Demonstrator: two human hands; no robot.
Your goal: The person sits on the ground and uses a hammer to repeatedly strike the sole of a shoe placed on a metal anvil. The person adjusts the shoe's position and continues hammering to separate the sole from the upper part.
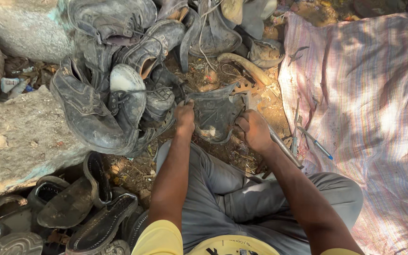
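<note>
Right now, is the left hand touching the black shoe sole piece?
Touching. The head view shows the left hand with its fingers curled over the left edge of the black sole piece; no gap shows between them.

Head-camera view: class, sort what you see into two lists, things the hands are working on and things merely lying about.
In hand:
- left hand gripping the dark shoe piece
- right hand holding the metal tool against it

Lying about:
- heap of worn black shoes
- sandals
- woven sack
- blue pen
- rocks
</note>
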